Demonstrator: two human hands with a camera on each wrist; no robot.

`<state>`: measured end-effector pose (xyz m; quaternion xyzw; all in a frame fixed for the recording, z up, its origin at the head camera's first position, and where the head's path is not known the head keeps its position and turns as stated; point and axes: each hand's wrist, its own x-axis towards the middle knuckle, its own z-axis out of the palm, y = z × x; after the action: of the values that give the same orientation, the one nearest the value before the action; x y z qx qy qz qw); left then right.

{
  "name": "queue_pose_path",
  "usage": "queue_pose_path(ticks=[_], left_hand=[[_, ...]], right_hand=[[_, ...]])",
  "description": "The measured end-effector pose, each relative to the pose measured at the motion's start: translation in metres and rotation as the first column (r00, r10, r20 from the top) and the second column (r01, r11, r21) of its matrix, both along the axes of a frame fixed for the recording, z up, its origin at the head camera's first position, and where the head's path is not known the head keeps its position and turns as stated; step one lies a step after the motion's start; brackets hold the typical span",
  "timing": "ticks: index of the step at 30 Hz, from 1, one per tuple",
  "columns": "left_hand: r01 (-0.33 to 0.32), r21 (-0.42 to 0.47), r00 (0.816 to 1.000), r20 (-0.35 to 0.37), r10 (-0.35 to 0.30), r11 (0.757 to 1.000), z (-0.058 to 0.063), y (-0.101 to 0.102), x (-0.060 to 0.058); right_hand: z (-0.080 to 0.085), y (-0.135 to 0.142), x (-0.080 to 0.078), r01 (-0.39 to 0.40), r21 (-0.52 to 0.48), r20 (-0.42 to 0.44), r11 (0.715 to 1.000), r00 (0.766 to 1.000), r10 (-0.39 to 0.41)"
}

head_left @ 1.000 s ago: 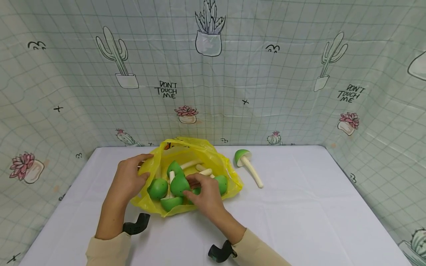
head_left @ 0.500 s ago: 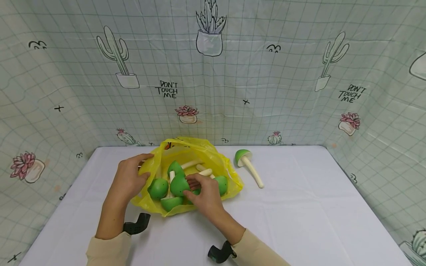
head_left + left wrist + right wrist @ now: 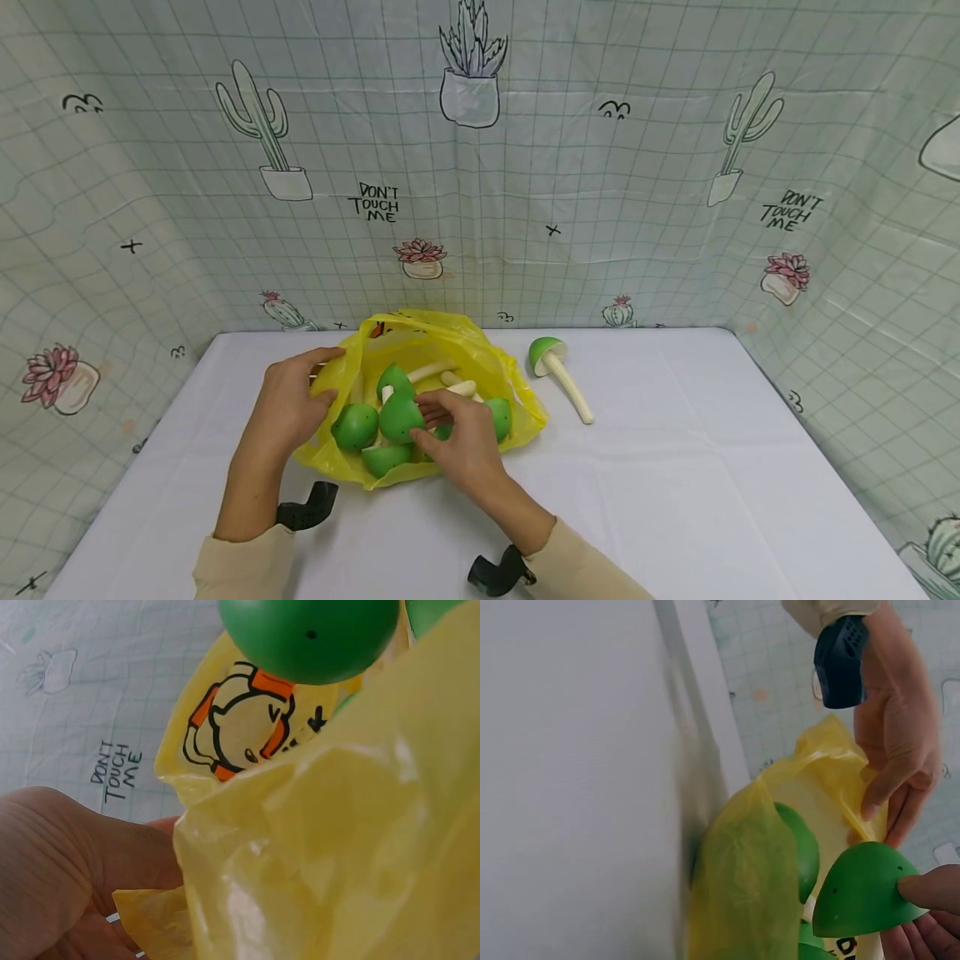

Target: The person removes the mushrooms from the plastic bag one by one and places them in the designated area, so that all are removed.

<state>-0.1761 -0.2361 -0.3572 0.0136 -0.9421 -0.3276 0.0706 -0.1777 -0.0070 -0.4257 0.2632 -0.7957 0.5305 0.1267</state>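
Note:
A yellow plastic bag (image 3: 517,379) lies on its side, its mouth facing me, with several green-capped, pale-stemmed toy mushrooms inside. My left hand (image 3: 288,400) pinches the left edge of the bag's mouth; in the left wrist view its thumb lies against the plastic (image 3: 300,855). My right hand (image 3: 468,437) reaches into the mouth and pinches one mushroom (image 3: 401,417) by its green cap. In the right wrist view that cap (image 3: 866,892) sits between thumb and fingers, its stem hidden. Another green cap (image 3: 355,427) rests to its left, and one (image 3: 387,458) below it.
Outside the bag, to its right, a single mushroom (image 3: 567,383) lies on the white tabletop (image 3: 675,467). Behind the table hangs a grid-patterned cloth (image 3: 525,192) with cactus drawings. A black wrist camera (image 3: 309,505) is worn on the left wrist.
The mushroom in my right hand has shifted slightly left, covering more of the pale stem behind it. My left hand and the bag stay nearly still.

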Motion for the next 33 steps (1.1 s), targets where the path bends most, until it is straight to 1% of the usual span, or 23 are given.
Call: queue_pose_path(ticks=[9,14,20,27,33], left_hand=[[-0.004,-0.002,1.000,0.009,0.004,1.000,0.001,0.001,0.000],[-0.005,0.000,1.000,0.017,0.005,1.000,0.001,0.002,0.000],[-0.003,0.000,1.000,0.026,0.003,1.000,0.001,0.002,-0.001],[0.011,-0.010,1.000,0.008,-0.011,1.000,0.002,0.001,-0.001],[0.012,-0.011,1.000,-0.002,-0.012,1.000,0.002,0.002,0.000]], right_hand=[[0.015,0.003,0.005,-0.007,-0.034,-0.015,0.999,1.000,0.007],[0.024,0.007,0.009,-0.014,-0.063,-0.003,0.998,1.000,0.014],[0.031,0.012,0.010,-0.015,-0.102,-0.008,0.995,1.000,0.014],[0.039,0.016,0.010,0.000,-0.121,-0.051,0.993,0.999,-0.007],[0.047,0.023,0.010,0.029,-0.141,-0.104,0.990,0.994,-0.044]])
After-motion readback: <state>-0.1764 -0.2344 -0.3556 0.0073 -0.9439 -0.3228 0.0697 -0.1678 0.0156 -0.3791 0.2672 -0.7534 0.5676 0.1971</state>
